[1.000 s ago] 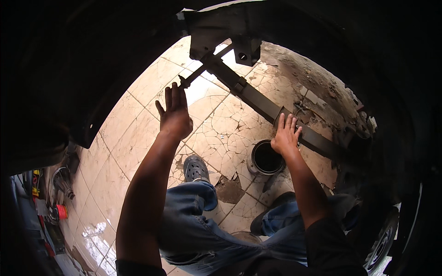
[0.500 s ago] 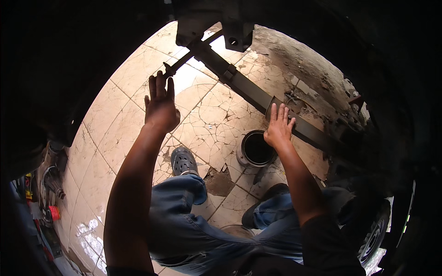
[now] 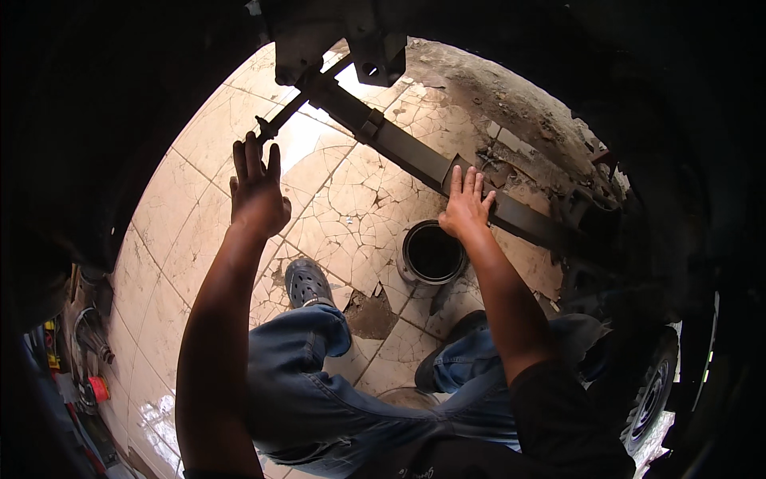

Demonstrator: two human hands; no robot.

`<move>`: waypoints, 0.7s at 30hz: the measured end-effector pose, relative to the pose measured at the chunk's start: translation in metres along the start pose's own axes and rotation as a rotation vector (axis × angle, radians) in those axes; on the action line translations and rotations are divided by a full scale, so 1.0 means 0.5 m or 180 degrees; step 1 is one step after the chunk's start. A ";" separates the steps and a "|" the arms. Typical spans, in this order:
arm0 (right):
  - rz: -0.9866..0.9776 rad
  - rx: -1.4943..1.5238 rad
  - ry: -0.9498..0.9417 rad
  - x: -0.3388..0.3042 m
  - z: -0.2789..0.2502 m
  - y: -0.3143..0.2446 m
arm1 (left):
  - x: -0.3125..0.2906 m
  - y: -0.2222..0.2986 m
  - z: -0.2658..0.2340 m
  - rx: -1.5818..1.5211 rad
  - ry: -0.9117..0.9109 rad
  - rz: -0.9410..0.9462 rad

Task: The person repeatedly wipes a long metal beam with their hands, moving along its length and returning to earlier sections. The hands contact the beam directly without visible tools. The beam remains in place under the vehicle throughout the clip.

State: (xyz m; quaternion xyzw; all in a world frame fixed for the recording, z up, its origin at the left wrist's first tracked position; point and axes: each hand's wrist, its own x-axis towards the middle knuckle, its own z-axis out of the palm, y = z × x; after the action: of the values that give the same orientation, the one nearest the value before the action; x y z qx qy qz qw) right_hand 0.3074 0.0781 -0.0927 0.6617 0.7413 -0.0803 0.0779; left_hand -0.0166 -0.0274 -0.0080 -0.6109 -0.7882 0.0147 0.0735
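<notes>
A long dark metal bar with clips around it, like a vehicle's leaf spring (image 3: 407,148), slants from a bracket (image 3: 379,64) at the top down to the right. My right hand (image 3: 467,209) lies against it, palm down, fingers stretched out. From the bar's upper end a thin rod (image 3: 283,116) reaches down to the left. The raised fingers of my left hand (image 3: 259,199) are spread at the rod's lower end; whether they touch it I cannot tell. Neither hand grips anything. Below my right hand stands a round, dark-mouthed can (image 3: 433,254) on the floor.
Cracked tiles (image 3: 183,215) cover the floor, with a broken patch (image 3: 371,313) between my feet. Dark vehicle parts surround me overhead and at the sides. A tyre (image 3: 654,391) stands at the lower right. A red roll-shaped object (image 3: 99,389) and other clutter lie at the left.
The whole scene has shifted slightly left in view. Both hands keep their places at the rod and the bar, fingers still stretched out.
</notes>
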 end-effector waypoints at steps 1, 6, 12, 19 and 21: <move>0.0010 0.0047 0.0054 0.003 0.008 -0.002 | 0.000 -0.001 0.000 0.0008 0.0037 0.0001; -0.0160 -0.0089 0.0426 -0.033 0.063 0.009 | 0.006 0.007 -0.005 -0.0027 -0.0001 -0.0049; -0.0045 0.0057 0.0343 0.000 0.028 0.008 | 0.004 0.011 -0.005 -0.0005 -0.0101 -0.0058; -0.0261 0.0087 0.0380 -0.042 0.046 0.014 | 0.004 0.023 -0.019 0.0201 -0.0128 -0.0106; -0.0251 0.0111 0.0416 -0.039 0.053 0.014 | 0.003 0.024 -0.013 0.0182 -0.0168 -0.0141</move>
State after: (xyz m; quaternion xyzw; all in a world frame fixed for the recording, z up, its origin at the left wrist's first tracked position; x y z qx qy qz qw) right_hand 0.3168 0.0539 -0.1142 0.6372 0.7688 -0.0528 0.0146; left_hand -0.0047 -0.0233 -0.0028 -0.5903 -0.8024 0.0517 0.0705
